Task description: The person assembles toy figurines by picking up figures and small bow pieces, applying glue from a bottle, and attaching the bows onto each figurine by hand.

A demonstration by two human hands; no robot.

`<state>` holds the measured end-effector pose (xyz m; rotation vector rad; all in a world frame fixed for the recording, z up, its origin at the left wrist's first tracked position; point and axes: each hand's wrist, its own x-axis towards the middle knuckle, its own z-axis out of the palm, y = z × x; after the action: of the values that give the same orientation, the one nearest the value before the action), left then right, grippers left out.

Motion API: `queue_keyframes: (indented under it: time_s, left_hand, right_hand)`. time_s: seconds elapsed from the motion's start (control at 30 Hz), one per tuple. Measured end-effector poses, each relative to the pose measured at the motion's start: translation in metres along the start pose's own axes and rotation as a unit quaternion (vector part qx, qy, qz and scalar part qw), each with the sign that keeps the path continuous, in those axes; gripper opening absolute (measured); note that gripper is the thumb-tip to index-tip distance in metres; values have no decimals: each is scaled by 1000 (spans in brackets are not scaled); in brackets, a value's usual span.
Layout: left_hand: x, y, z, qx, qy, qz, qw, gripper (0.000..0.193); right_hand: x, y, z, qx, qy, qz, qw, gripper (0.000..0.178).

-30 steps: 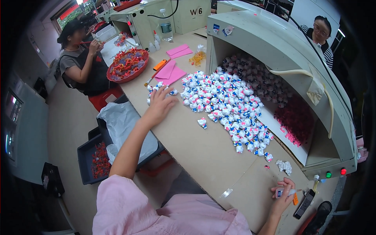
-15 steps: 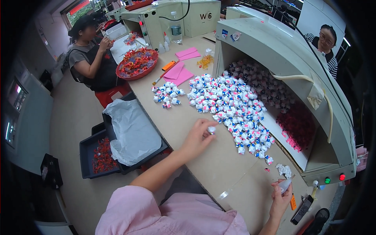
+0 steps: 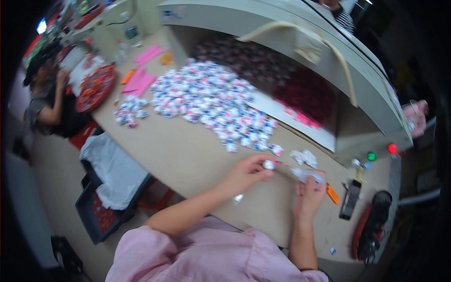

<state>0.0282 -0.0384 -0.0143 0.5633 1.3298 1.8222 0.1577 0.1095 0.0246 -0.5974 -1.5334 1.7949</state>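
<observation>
My left hand (image 3: 249,174) is closed in a pinch on a small white figurine piece (image 3: 268,164) held over the table. In my right hand (image 3: 307,195) is a translucent squeeze bottle (image 3: 305,175), its thin nozzle pointing left toward that piece. A small pink bit shows beside the piece; blur hides whether the nozzle touches it. Beyond my hands spreads a large pile of similar white figurine pieces (image 3: 202,94) with blue and pink parts. A smaller group of the same pieces (image 3: 129,111) lies to its left.
A curved machine housing (image 3: 366,89) stands behind the pile, with pink pieces (image 3: 305,101) inside. Crumpled tissue (image 3: 304,158), an orange tool (image 3: 332,193) and a phone (image 3: 350,199) lie near my right hand. At left are a red basket (image 3: 112,89), dark trays (image 3: 87,218) and a seated co-worker.
My view has turned right. My left hand has carried the figurine piece away from the pile toward my right hand, and the squeeze bottle has come up with its nozzle pointing left.
</observation>
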Motion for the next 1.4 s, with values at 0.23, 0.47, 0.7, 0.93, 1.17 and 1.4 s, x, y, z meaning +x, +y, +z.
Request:
queue_keyframes:
  time_s: [0.23,0.47,0.7,0.93,1.17,1.4]
  left_hand:
    - [2,11,10,107,23,-2,994,49]
    - [1,13,15,95,46,-25,994,49]
    - [1,11,13,111,44,-20,993,49]
    - [1,12,12,109,37,-14,993,49]
    - [1,7,13,99,50,-3,994,47]
    - [1,5,14,96,47,8,994,46]
  right_hand:
    - [-6,-11,-5,-269,-39,-178,946,27]
    - [-6,-9,-4,-301,-47,-208,929,34]
    - [-6,-8,2,-308,-57,-234,920,36]
    - [-5,-8,3,-320,-54,-255,911,36]
    - [-6,-8,2,-319,-51,-237,916,37]
    - [-5,-7,4,-302,-74,-254,916,36]
